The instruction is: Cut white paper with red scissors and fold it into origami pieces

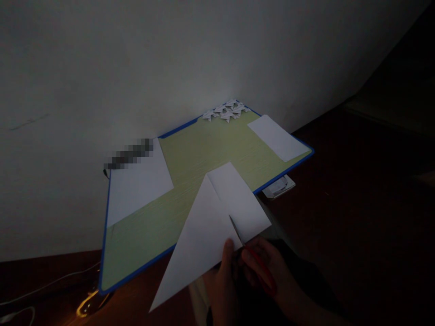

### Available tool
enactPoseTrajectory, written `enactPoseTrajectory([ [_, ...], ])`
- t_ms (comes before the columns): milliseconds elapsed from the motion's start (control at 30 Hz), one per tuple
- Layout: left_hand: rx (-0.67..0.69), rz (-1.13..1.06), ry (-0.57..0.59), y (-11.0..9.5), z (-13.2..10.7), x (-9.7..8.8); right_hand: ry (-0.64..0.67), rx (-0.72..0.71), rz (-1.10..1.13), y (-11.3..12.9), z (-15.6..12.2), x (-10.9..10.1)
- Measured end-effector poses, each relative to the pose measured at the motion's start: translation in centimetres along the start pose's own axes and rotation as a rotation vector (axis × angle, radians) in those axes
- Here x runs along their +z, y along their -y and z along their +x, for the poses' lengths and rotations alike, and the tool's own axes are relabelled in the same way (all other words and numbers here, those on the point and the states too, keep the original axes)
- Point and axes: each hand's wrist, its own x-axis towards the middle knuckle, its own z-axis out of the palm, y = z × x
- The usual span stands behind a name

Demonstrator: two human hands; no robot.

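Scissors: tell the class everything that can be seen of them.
The scissors have a red handle, apparently plastic, and a narrow, dark blade, apparently metal. The right hand grips and partly hides the handle. The blade meets the white paper, its tip pointing away from the person. How wide they open is unclear.

"What materials do you see?"
"From my station, the near sheet (204,235) looks like smooth, matt paper, the scissor handles (264,268) like plastic."
"And beyond?"
"I see a finely rippled tabletop (190,149) and a matt far wall (136,68)."
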Motion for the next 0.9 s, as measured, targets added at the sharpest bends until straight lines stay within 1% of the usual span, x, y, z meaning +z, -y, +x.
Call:
enactPoseTrajectory([
  [167,0.004,0.039,-0.011,0.0,0.2,-0.4,-0.023,0.017,0.014,0.4,0.0,0.2],
  [300,-0.022,0.061,-0.001,0.3,0.2,-0.4,-0.018,0.019,0.01,0.7,-0.1,0.4],
  [433,-0.014,0.027,-0.015,0.3,0.0,-0.2,-0.014,0.039,0.005,0.6,-0.2,0.4],
  [633,-0.047,-0.014,-0.017,-0.7,-0.4,0.9,-0.016,0.011,0.027,0.4,-0.2,0.5],
  [767,0.004,-0.074,-0.049,-1.0,-0.4,1.8,-0.054,0.02,0.013,0.6,-0.2,0.7],
  [833,0.005,-0.06,-0.03,-1.1,-0.4,1.9,-0.059,0.026,0.021,0.5,-0.2,0.7],
  [900,-0.028,-0.049,0.011,-1.3,-0.5,1.8,-0.062,0.032,0.03,0.5,-0.2,0.8],
])
